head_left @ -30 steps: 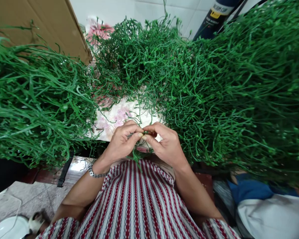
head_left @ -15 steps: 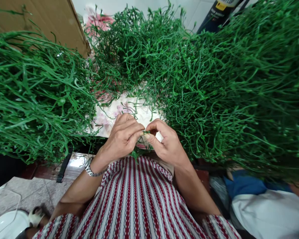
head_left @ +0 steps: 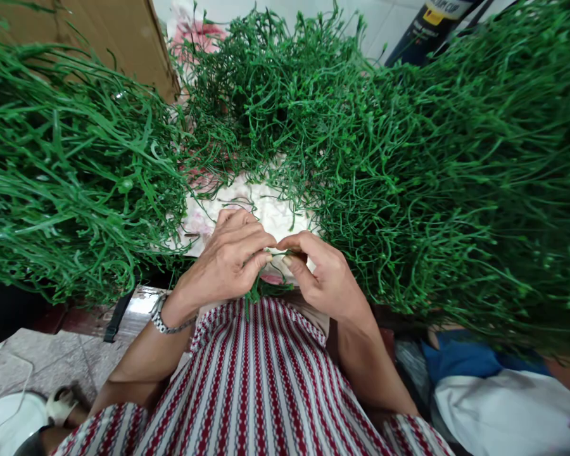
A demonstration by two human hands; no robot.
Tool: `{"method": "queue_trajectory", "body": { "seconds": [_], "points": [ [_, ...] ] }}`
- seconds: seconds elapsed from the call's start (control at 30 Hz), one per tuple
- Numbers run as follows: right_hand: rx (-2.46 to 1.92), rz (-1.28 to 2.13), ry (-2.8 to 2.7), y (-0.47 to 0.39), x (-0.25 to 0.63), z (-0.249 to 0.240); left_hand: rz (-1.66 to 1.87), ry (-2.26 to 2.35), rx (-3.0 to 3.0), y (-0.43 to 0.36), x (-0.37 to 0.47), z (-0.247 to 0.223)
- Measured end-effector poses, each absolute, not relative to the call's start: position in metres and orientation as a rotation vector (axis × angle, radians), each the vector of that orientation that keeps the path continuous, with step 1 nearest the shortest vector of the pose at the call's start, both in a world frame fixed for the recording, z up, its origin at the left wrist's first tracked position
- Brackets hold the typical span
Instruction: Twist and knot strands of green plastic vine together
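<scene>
My left hand [head_left: 228, 256], with a metal watch on its wrist, is closed on a thin green stem [head_left: 278, 254] near the middle of the view. Facing it, my right hand [head_left: 320, 269] pinches the right end of that stem between thumb and index finger. The fingertips of both hands are close together. More green tips [head_left: 253, 295] hang below my left palm. Loose stems [head_left: 237, 202] lie on the pale patterned cloth [head_left: 266, 212] just beyond my hands.
A heap of thick green stems [head_left: 66, 177] fills the left side. Finer stems [head_left: 408, 164] are heaped at the back and right. Behind stand a cardboard box [head_left: 123, 38] and a dark cylinder [head_left: 418, 35]. White fabric [head_left: 508, 411] lies at lower right, a white basin [head_left: 9, 421] at lower left.
My fingertips have drawn slightly apart, showing more of the stem between them. The green tips below my left hand have shifted. The whole view has moved a little.
</scene>
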State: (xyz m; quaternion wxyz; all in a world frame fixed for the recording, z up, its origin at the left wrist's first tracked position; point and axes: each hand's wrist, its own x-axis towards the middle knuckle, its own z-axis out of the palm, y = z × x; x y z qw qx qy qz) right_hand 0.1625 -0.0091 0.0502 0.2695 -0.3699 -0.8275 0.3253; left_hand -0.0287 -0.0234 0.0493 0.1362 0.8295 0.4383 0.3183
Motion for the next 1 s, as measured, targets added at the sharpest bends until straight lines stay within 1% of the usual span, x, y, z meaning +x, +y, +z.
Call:
{"method": "queue_trajectory", "body": {
  "seconds": [0.1, 0.23, 0.43, 0.53, 0.67, 0.77, 0.9, 1.0],
  "points": [
    [-1.045, 0.727, -2.308, -0.010, 0.162, 0.052, 0.873, 1.298, 2.429, -0.025, -0.028, 0.050],
    [-1.083, 0.659, -2.295, -0.012, 0.159, 0.051, 0.841, 1.319, 2.412, -0.028, -0.023, 0.048],
    [-1.016, 0.711, -2.262, -0.013, 0.156, 0.048, 1.078, 1.287, 2.211, -0.029, -0.016, 0.042],
    [-1.032, 0.725, -2.212, -0.014, 0.155, 0.045, 1.120, 1.299, 2.156, -0.029, -0.016, 0.039],
    [-1.002, 0.728, -2.168, -0.012, 0.156, 0.044, 1.056, 1.222, 2.199, -0.030, -0.019, 0.038],
    [-1.009, 0.696, -2.320, -0.010, 0.159, 0.048, 1.000, 1.264, 2.260, -0.030, -0.021, 0.040],
    [-1.147, 0.446, -2.553, -0.010, 0.161, 0.052, 0.880, 1.356, 2.384, -0.031, -0.022, 0.043],
    [-1.184, 0.335, -2.549, -0.012, 0.159, 0.051, 0.807, 1.363, 2.431, -0.032, -0.022, 0.043]
  ]
}}
